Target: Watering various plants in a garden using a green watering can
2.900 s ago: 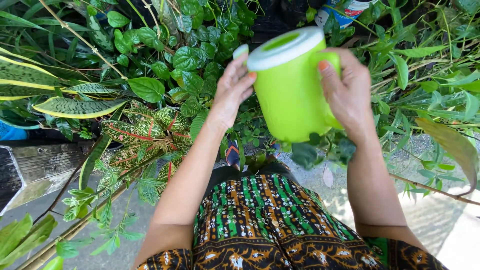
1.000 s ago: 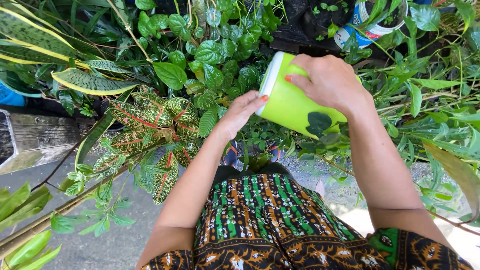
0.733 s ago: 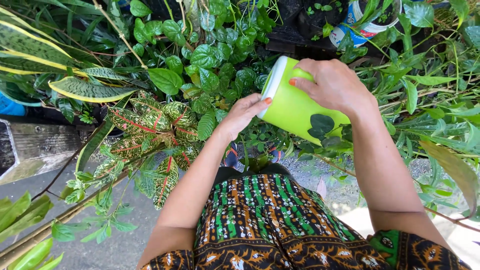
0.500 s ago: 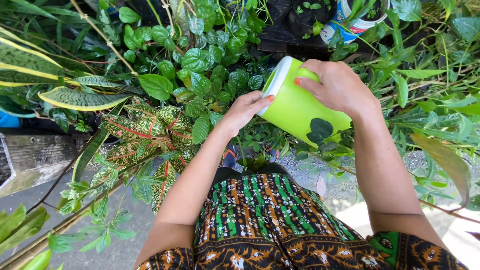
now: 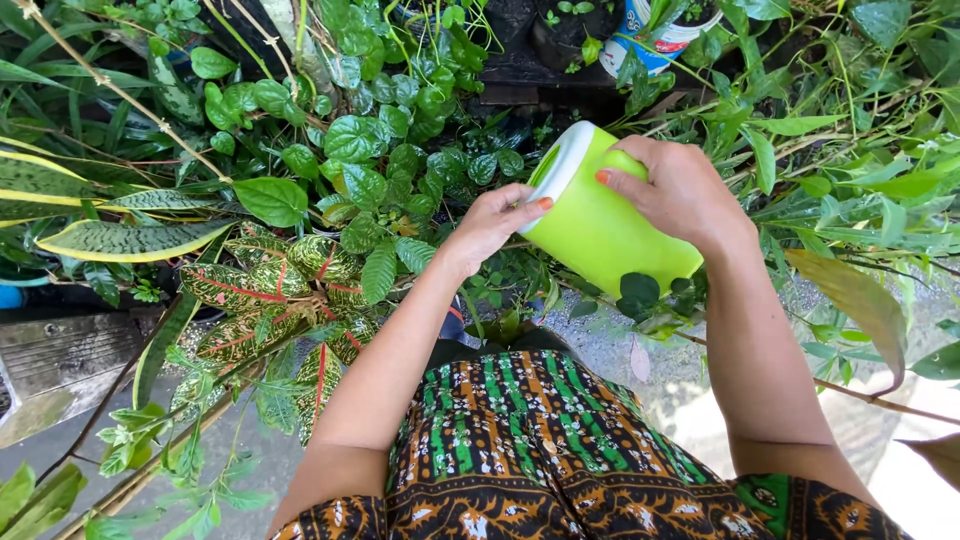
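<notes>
Head-worn camera looks steeply down, close over garden plants.
</notes>
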